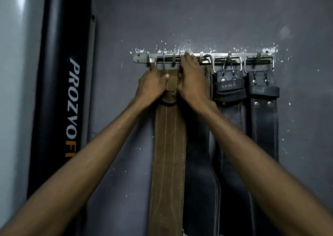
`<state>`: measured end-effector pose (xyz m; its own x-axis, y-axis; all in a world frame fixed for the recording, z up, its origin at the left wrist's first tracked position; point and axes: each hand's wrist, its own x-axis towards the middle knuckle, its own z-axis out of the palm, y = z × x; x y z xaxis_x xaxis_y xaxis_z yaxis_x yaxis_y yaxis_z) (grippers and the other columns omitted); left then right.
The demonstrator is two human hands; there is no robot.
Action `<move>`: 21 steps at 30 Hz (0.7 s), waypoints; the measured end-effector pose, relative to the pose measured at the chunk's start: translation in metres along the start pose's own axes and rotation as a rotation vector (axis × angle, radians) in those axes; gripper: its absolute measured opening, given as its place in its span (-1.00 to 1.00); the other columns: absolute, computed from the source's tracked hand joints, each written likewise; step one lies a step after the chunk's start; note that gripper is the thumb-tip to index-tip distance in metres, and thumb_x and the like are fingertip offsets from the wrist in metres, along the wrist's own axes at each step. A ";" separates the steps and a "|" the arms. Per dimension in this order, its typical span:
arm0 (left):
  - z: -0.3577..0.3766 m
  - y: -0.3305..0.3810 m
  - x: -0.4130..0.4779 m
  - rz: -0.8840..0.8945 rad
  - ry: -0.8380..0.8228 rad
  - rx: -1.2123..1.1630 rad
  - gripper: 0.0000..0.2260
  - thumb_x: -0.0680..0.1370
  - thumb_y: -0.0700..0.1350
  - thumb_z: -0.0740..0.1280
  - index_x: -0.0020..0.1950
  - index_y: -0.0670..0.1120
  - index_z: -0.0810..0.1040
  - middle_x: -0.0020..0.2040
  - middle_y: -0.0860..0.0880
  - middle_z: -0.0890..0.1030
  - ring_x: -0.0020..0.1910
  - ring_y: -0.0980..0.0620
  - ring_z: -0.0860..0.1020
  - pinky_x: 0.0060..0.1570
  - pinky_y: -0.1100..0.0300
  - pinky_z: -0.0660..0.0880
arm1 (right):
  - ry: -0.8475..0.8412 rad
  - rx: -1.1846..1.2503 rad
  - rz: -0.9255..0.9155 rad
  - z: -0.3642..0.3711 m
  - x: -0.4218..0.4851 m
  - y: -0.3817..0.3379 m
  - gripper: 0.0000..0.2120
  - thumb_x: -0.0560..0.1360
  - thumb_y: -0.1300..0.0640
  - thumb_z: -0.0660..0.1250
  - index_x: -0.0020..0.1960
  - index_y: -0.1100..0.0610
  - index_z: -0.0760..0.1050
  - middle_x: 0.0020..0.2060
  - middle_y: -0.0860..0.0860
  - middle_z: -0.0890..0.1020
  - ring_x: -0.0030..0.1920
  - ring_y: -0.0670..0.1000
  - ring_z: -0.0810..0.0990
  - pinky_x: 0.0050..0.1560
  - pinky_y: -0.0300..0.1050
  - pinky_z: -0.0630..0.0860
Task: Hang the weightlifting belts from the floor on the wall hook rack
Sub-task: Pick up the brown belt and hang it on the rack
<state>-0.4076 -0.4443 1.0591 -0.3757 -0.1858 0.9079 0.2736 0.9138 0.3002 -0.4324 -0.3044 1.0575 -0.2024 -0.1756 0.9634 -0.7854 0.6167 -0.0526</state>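
A metal hook rack (pixel 139 58) is fixed to the dark grey wall. A brown belt (pixel 169 145) with pale stitching hangs down from the rack's left part, its wide steel buckle up at the hooks. My left hand (pixel 152 84) grips the belt's top from the left, thumb across the front. My right hand (pixel 191 80) covers the top from the right, fingers up on the buckle and rack. Two black belts (pixel 229 109) (pixel 264 120) hang by their buckles from hooks on the right. Another dark belt (pixel 200 163) hangs partly behind the brown one and my right arm.
A tall black padded bag (pixel 61 91) with white and orange lettering stands against the wall to the left of the rack. Chipped white paint marks the wall above the rack. A pale wall section runs along the far left.
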 end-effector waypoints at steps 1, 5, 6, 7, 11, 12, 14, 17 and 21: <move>-0.002 0.000 -0.004 0.008 -0.013 0.015 -0.39 0.65 0.08 0.23 0.56 -0.25 0.16 0.23 -0.25 0.57 0.23 -0.22 0.54 0.11 0.04 0.44 | 0.007 0.005 0.001 -0.001 -0.005 -0.002 -0.36 0.55 0.36 0.31 0.60 0.21 0.23 0.62 0.15 0.22 0.63 0.16 0.15 0.61 0.24 0.12; -0.011 -0.001 -0.030 0.022 -0.031 0.000 -0.59 0.65 0.08 0.21 0.42 -0.12 0.38 0.15 -0.14 0.57 0.09 -0.08 0.52 -0.03 0.18 0.32 | 0.054 0.110 0.014 -0.008 -0.035 -0.008 -0.44 0.57 0.32 0.29 0.55 0.24 0.31 0.56 0.18 0.36 0.58 0.15 0.28 0.63 0.13 0.11; -0.012 -0.003 -0.039 0.021 -0.024 -0.015 -0.61 0.64 0.10 0.20 0.38 -0.09 0.41 0.14 -0.13 0.58 0.06 -0.07 0.52 -0.05 0.18 0.31 | 0.067 0.126 0.011 -0.009 -0.043 -0.009 -0.45 0.56 0.31 0.29 0.54 0.24 0.34 0.53 0.17 0.40 0.56 0.14 0.32 0.62 0.11 0.17; -0.012 -0.006 -0.049 0.016 -0.024 -0.026 -0.62 0.63 0.12 0.21 0.34 -0.08 0.43 0.14 -0.13 0.58 0.04 -0.05 0.51 -0.07 0.18 0.31 | 0.079 0.137 0.012 -0.010 -0.052 -0.009 -0.45 0.54 0.31 0.29 0.53 0.23 0.35 0.50 0.15 0.44 0.54 0.13 0.36 0.59 0.10 0.24; -0.018 -0.020 -0.103 0.008 -0.034 -0.079 -0.60 0.58 0.13 0.30 0.33 -0.05 0.43 0.18 -0.08 0.55 0.04 -0.01 0.54 -0.08 0.16 0.43 | 0.085 0.183 0.065 -0.015 -0.099 -0.019 -0.47 0.51 0.32 0.31 0.48 0.26 0.42 0.45 0.17 0.50 0.49 0.14 0.43 0.54 0.09 0.33; -0.020 -0.024 -0.118 0.002 -0.029 -0.087 -0.57 0.57 0.11 0.33 0.36 -0.04 0.41 0.19 -0.06 0.54 0.04 -0.02 0.57 -0.06 0.14 0.49 | 0.081 0.197 0.076 -0.017 -0.112 -0.022 -0.48 0.50 0.32 0.31 0.47 0.26 0.43 0.44 0.17 0.51 0.48 0.14 0.44 0.52 0.10 0.34; -0.025 -0.032 -0.153 -0.022 -0.044 -0.091 -0.49 0.54 0.08 0.37 0.45 -0.04 0.37 0.20 -0.03 0.55 -0.01 0.00 0.59 -0.03 0.10 0.54 | 0.055 0.215 0.109 -0.021 -0.142 -0.030 -0.50 0.50 0.31 0.33 0.44 0.24 0.46 0.42 0.15 0.52 0.45 0.12 0.45 0.50 0.07 0.38; -0.030 -0.041 -0.213 -0.064 -0.120 -0.121 -0.46 0.53 0.02 0.40 0.47 -0.01 0.35 0.19 0.03 0.56 -0.05 0.07 0.58 -0.03 0.09 0.58 | 0.000 0.230 0.163 -0.024 -0.194 -0.041 -0.55 0.52 0.30 0.36 0.40 0.19 0.49 0.39 0.10 0.54 0.43 0.06 0.47 0.46 0.07 0.41; -0.028 -0.055 -0.311 -0.143 -0.238 -0.142 -0.51 0.51 -0.04 0.43 0.41 0.03 0.40 0.13 0.08 0.57 -0.06 0.11 0.56 -0.03 0.10 0.57 | -0.139 0.285 0.248 -0.020 -0.283 -0.049 -0.62 0.53 0.29 0.37 0.34 0.15 0.54 0.35 0.05 0.56 0.39 0.02 0.50 0.42 0.06 0.46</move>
<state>-0.2811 -0.4468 0.7688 -0.6111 -0.2038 0.7648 0.3175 0.8220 0.4728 -0.3253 -0.2696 0.7931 -0.4681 -0.1628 0.8686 -0.8297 0.4193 -0.3685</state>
